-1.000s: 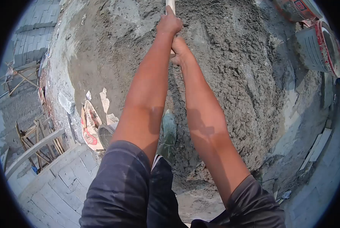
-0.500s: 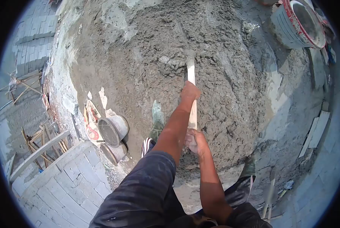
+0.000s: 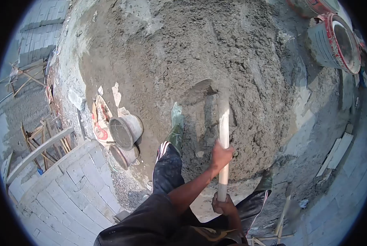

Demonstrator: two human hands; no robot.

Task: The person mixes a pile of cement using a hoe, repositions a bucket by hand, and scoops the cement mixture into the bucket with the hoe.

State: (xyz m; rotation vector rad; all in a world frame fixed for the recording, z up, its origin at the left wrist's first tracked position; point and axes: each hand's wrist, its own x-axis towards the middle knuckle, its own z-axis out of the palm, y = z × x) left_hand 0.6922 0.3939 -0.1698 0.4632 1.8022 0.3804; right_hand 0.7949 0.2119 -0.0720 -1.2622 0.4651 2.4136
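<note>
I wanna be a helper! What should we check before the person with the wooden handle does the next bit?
1. Left grip wrapped around the wooden handle: ok.
2. Right grip closed lower on it, near its end: ok.
3. Red-rimmed bucket well away from the handle: ok.
4. Feet covered: ok, there's a left boot and a right boot.
5. Ground firm under the boots: cannot tell, just looking at the lumpy grey mix.
6. Far end of the tool clearly visible: not ok, it blends into the mix.
</note>
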